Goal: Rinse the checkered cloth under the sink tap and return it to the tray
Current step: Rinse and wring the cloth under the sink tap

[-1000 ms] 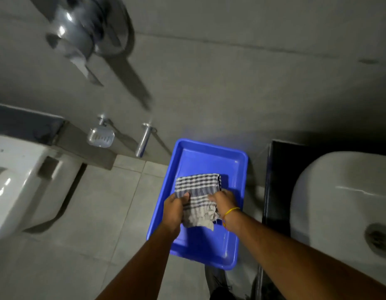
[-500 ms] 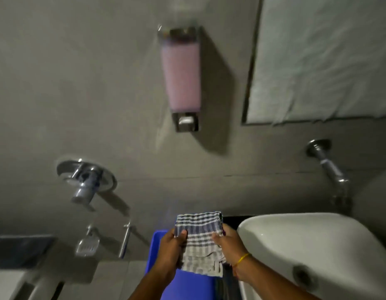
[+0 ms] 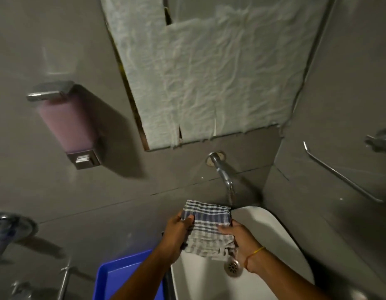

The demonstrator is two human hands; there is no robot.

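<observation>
My left hand [image 3: 178,231] and right hand [image 3: 237,237] each pinching side edge of folded checkered cloth [image 3: 206,226], holding it flat over sink basin [image 3: 272,234], just below wall tap [image 3: 223,173], ready for rinsing. Blue tray [image 3: 114,278] waits lower left.

No legible text, label, brand, number or sign appears on any surface in the head view.

- The cloth [image 3: 206,226] is hanging between the left hand [image 3: 179,231] and right hand [image 3: 241,239], over the sink [image 3: 272,234].
- The tap [image 3: 223,172] is sticking out above the cloth.
- The tray [image 3: 122,276] is lying left of the sink.
- The soap dispenser [image 3: 66,124] is hanging farther left on the wall.
</observation>
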